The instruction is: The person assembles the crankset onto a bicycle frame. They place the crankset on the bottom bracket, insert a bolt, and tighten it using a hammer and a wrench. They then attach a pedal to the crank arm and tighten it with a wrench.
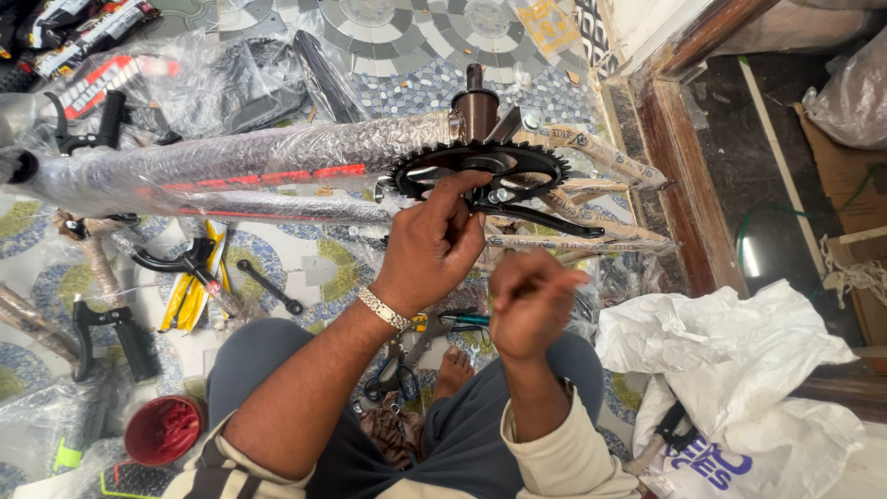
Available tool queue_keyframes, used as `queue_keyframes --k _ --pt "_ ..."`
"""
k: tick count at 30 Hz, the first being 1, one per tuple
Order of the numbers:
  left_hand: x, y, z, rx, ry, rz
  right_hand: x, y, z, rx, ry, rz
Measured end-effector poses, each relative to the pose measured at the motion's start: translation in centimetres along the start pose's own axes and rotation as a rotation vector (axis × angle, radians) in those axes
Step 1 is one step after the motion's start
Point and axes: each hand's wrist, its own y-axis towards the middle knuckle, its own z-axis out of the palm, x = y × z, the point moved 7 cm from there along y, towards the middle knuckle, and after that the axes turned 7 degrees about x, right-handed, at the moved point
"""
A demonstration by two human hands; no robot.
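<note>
A bicycle frame [231,157] wrapped in bubble film lies across the patterned floor. At its right end sits a black toothed chainring [480,166] with a black crank arm [545,217]. My left hand [434,245] reaches up to the chainring, fingertips pinching at its lower inner edge. My right hand [531,300] hovers just below and to the right, fingers curled shut; whether it holds anything is hidden.
A black spanner [268,286], black brake levers [115,323], pliers [416,346] and a red cup [164,430] lie on the floor. White plastic bags [739,370] sit at right beside a wooden door sill [679,185]. My bare foot [453,370] rests between my knees.
</note>
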Motion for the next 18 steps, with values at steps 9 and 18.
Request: queue_keyframes --k 9,18 --pt "0.1 -0.1 0.0 0.005 0.021 -0.014 1.0 0.4 1.0 0.027 0.081 -0.064" --pt "0.4 -0.2 0.0 0.016 0.002 -0.029 -0.7 0.2 0.7 0.042 0.071 -0.035"
